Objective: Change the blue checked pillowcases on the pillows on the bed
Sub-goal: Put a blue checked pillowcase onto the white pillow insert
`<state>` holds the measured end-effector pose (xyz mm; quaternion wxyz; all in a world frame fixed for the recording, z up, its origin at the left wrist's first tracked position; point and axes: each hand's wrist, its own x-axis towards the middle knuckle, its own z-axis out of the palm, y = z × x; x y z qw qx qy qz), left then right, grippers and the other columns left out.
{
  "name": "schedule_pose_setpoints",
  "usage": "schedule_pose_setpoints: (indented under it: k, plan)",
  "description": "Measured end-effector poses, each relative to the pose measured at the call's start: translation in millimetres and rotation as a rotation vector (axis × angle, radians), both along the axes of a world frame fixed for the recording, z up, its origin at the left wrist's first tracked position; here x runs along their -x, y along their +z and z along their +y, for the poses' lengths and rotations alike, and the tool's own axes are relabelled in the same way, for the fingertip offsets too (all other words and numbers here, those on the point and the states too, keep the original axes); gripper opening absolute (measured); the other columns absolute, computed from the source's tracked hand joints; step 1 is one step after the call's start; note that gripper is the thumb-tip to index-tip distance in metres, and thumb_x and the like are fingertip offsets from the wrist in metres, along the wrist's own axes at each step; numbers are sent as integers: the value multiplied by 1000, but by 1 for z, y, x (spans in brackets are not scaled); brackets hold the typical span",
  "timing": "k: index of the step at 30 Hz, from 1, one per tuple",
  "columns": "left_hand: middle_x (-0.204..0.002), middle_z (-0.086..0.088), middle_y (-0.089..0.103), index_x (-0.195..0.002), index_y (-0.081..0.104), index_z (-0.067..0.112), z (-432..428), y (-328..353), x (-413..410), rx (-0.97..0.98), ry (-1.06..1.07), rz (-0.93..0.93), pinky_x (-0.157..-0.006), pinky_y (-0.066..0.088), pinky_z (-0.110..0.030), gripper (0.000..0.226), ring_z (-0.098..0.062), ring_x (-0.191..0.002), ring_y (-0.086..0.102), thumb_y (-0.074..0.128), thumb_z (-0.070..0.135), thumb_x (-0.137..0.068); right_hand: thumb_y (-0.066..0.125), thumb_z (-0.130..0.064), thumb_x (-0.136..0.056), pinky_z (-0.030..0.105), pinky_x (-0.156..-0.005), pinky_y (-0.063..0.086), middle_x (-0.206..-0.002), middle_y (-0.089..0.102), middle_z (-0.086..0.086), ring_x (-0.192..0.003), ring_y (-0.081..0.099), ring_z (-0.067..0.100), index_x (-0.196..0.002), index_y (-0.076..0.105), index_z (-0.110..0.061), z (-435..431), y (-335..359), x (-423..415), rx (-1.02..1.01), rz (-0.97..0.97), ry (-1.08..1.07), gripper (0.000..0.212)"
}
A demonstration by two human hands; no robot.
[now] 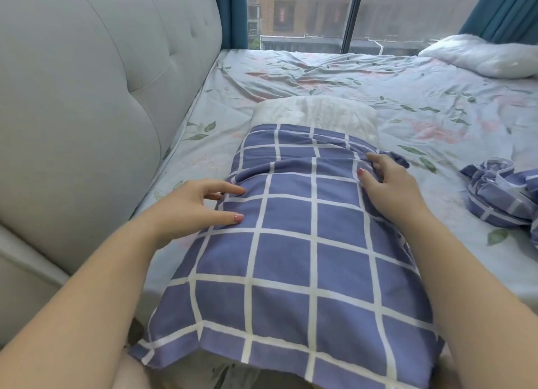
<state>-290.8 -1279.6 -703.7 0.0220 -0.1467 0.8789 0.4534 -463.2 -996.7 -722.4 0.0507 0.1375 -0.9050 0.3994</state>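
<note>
Pillowcase: blue checked, on bed, covers most of white pillow | left hand: fingers spread, seems only to touch its left edge | right hand: fingers curled tight on its right edge

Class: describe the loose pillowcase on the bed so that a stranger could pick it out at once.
On the bed, follow the floral sheet to the view's right edge. A crumpled pillowcase lies there in a heap. Unlike the near pillowcase, equally blue checked but pulled over a pillow, it holds nothing.
</note>
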Motion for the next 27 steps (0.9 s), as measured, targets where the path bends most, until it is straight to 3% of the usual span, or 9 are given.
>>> schedule_pose_setpoints:
  k: [3, 6, 8, 10, 12, 14, 20, 24, 27]
  plan:
    - [-117, 22, 58, -103, 73, 41, -3, 5, -9, -2, -7, 31, -90, 43, -28, 35, 0, -110, 54, 85, 28, -74, 68, -29, -89, 20, -73, 44, -89, 70, -6, -85, 64, 10, -91, 71, -20, 14, 17, -27, 11, 192, 78, 10]
    - [-87, 14, 63, -88, 73, 26, -10, 4, -18, -8, -49, 50, -76, 47, -22, 24, -5, -81, 59, 88, 24, -69, 72, -43, -81, 14, -49, 32, -49, 49, -7, -45, 41, 7, -59, 56, -9, 34, 26, -49, 6, 83, 259, 43]
    - [-81, 6, 61, -87, 70, 22, -12, -1, -25, -4, -109, -3, -69, 46, -19, 27, -9, -73, 55, 89, 25, -68, 68, -57, -72, 17, -47, 28, -45, 39, -8, -44, 33, 7, -56, 47, -7, 50, 25, -58, -81, -62, 356, 56]
    - [-89, 7, 61, -96, 69, 29, -14, -7, -26, 39, -91, -24, -70, 48, -19, 35, -10, -73, 56, 89, 30, -67, 69, -68, -63, 23, -51, 28, -48, 37, -9, -48, 32, 8, -57, 47, -11, 68, 20, -58, -214, -190, 424, 61]
    - [-100, 15, 59, -101, 70, 37, -13, -10, -25, 87, -50, 38, -73, 48, -17, 36, -5, -79, 59, 87, 32, -69, 76, -71, -57, 27, -54, 29, -53, 41, -8, -53, 36, 10, -63, 50, -13, 83, 16, -58, -245, -303, 507, 64]
    - [-101, 19, 60, -93, 76, 38, -11, -14, -22, 119, -57, 135, -76, 48, -17, 27, -1, -86, 59, 86, 31, -70, 78, -71, -54, 27, -57, 31, -59, 45, -4, -58, 40, 11, -67, 51, -17, 91, 11, -60, -247, -368, 595, 62]
    - [-92, 12, 64, -101, 74, 38, -3, -26, -12, 172, -82, 208, -71, 46, -12, 35, -6, -80, 57, 86, 22, -72, 75, -51, -78, 25, -59, 33, -58, 43, -9, -57, 39, 9, -62, 48, -24, 82, 0, -64, -312, -336, 718, 41]
    - [-81, 19, 71, -78, 78, 28, -2, -27, -5, 182, -76, 227, -71, 46, -16, 16, -3, -75, 63, 86, 15, -71, 76, -39, -77, 21, -55, 29, -53, 40, -5, -54, 35, 11, -55, 48, -20, 81, 9, -64, -212, -388, 698, 40]
    - [-79, 16, 71, -71, 76, 24, -3, -28, -3, 199, -88, 225, -73, 48, -21, 14, -6, -79, 64, 84, 14, -75, 78, -44, -77, 23, -55, 25, -56, 37, 3, -57, 32, 17, -55, 47, -15, 88, 12, -64, -85, -419, 632, 48]
